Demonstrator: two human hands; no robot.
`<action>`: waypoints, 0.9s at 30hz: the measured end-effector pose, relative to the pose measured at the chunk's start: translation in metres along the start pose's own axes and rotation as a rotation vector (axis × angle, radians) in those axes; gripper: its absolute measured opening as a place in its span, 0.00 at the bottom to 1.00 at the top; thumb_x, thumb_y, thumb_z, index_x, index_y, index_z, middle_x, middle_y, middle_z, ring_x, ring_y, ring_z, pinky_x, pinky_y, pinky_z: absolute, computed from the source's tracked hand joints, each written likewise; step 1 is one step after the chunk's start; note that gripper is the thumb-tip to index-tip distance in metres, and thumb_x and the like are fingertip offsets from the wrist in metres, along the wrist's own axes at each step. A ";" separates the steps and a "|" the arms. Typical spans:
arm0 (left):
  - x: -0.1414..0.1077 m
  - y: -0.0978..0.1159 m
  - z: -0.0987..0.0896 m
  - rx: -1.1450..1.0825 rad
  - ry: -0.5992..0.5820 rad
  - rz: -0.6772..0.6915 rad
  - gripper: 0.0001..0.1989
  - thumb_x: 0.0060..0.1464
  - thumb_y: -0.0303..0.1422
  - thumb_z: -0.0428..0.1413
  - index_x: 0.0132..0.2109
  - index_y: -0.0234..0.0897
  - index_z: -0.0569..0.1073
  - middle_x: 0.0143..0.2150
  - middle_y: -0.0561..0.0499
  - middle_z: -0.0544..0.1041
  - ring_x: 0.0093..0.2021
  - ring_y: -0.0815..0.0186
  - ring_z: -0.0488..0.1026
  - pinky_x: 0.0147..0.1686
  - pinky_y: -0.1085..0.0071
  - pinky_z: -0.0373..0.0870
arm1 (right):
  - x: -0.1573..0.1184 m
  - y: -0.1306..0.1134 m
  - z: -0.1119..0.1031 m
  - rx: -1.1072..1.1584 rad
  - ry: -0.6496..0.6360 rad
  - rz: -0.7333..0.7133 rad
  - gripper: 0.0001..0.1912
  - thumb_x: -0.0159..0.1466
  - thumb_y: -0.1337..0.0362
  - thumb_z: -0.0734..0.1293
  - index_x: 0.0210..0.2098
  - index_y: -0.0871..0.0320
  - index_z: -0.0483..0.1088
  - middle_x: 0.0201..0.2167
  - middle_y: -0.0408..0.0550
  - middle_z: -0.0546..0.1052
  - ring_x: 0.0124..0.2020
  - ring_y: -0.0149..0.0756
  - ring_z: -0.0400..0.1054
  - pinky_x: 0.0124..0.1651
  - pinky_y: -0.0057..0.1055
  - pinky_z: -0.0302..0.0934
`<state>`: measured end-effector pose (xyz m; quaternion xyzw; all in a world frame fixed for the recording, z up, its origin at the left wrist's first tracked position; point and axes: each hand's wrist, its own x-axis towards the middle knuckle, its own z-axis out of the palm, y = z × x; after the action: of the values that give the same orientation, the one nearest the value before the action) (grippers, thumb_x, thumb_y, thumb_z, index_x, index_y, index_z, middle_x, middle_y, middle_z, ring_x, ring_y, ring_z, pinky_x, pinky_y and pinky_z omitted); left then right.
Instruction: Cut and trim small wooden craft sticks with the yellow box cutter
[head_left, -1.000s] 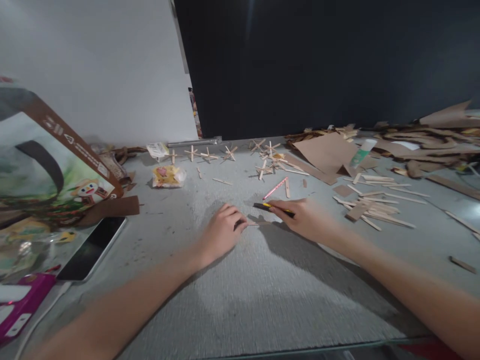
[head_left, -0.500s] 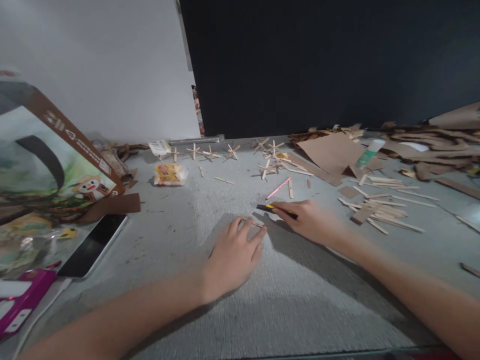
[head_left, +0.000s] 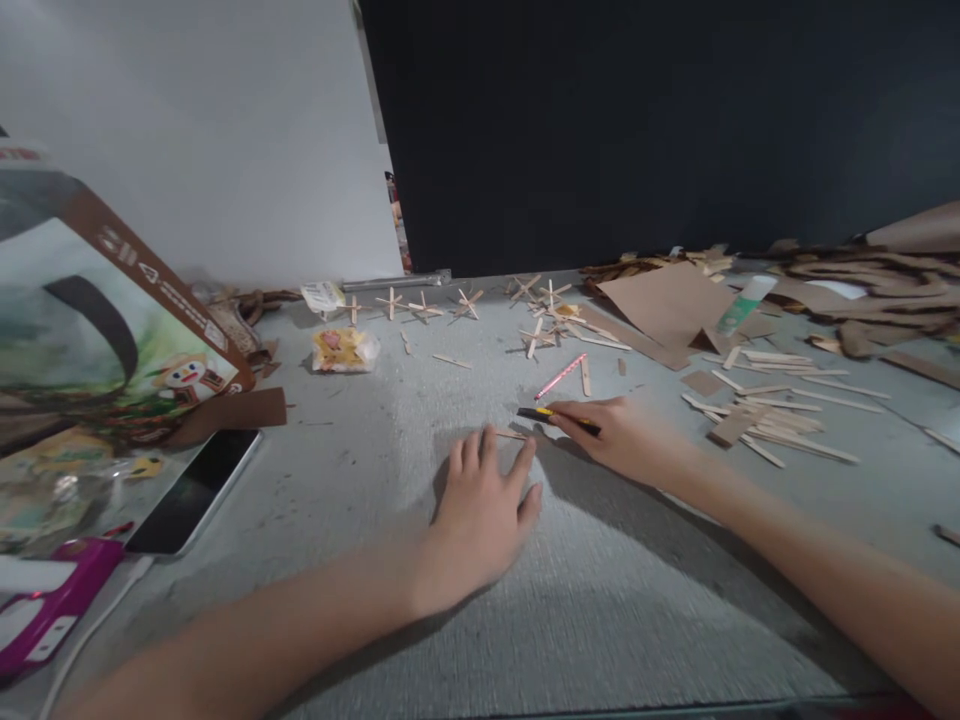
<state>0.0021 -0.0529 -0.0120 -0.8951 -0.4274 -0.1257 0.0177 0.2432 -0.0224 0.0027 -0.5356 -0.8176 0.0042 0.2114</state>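
My left hand (head_left: 484, 510) lies palm down on the grey tabletop (head_left: 360, 470), its fingers spread. A thin wooden stick (head_left: 511, 433) lies at its fingertips, partly covered by them. In my right hand (head_left: 619, 435) is a utility knife (head_left: 559, 418) with a yellow and black body, its dark tip pointing left above the stick. Just beyond the knife are a pink patterned pen-like stick (head_left: 561, 376) and a short wooden stick (head_left: 586, 377).
Crossed-stick stars (head_left: 469, 303) stand along the back. Loose wooden sticks (head_left: 780, 425), brown cardboard (head_left: 652, 305) and a green-white glue tube (head_left: 746, 305) lie right. A phone (head_left: 195, 490), a yellow packet (head_left: 343, 350) and a large printed box (head_left: 120, 310) are left.
My left hand has turned and flattened, its fingers spreading more around the thin stick. My right hand keeps the knife in nearly the same place.
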 end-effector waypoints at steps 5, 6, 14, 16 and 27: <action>0.010 -0.003 0.003 -0.059 -0.034 -0.043 0.26 0.72 0.40 0.47 0.74 0.49 0.66 0.70 0.36 0.68 0.73 0.32 0.58 0.67 0.28 0.54 | 0.001 0.000 0.002 0.011 0.007 -0.001 0.18 0.76 0.58 0.60 0.49 0.52 0.82 0.40 0.49 0.87 0.34 0.41 0.82 0.33 0.30 0.65; 0.012 -0.005 0.003 -0.071 -0.054 -0.048 0.26 0.72 0.41 0.47 0.74 0.49 0.65 0.70 0.37 0.68 0.74 0.31 0.56 0.68 0.27 0.52 | 0.001 0.000 0.003 0.015 0.004 0.000 0.18 0.76 0.58 0.60 0.49 0.52 0.82 0.40 0.49 0.87 0.34 0.41 0.82 0.33 0.30 0.64; 0.017 -0.036 -0.003 -0.180 -0.173 0.202 0.23 0.71 0.40 0.49 0.69 0.44 0.70 0.76 0.38 0.60 0.79 0.39 0.50 0.73 0.37 0.51 | 0.002 -0.004 0.000 0.082 -0.028 0.033 0.17 0.76 0.56 0.61 0.48 0.52 0.82 0.38 0.49 0.87 0.33 0.40 0.81 0.33 0.30 0.63; 0.022 -0.048 -0.007 -0.202 -0.186 0.284 0.22 0.71 0.42 0.50 0.67 0.45 0.72 0.76 0.38 0.61 0.79 0.40 0.49 0.74 0.38 0.51 | 0.002 -0.006 -0.001 0.121 -0.051 0.051 0.18 0.76 0.56 0.61 0.47 0.53 0.83 0.35 0.49 0.86 0.30 0.39 0.80 0.32 0.29 0.61; 0.013 -0.073 -0.018 -0.379 -0.245 0.309 0.13 0.71 0.41 0.54 0.51 0.43 0.81 0.77 0.42 0.62 0.80 0.54 0.51 0.75 0.45 0.52 | 0.006 -0.004 -0.009 0.231 -0.199 -0.091 0.17 0.72 0.56 0.66 0.54 0.51 0.83 0.38 0.49 0.87 0.27 0.36 0.79 0.34 0.29 0.68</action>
<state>-0.0497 0.0008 0.0026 -0.9455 -0.2538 -0.0901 -0.1829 0.2413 -0.0210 0.0140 -0.4671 -0.8520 0.1416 0.1895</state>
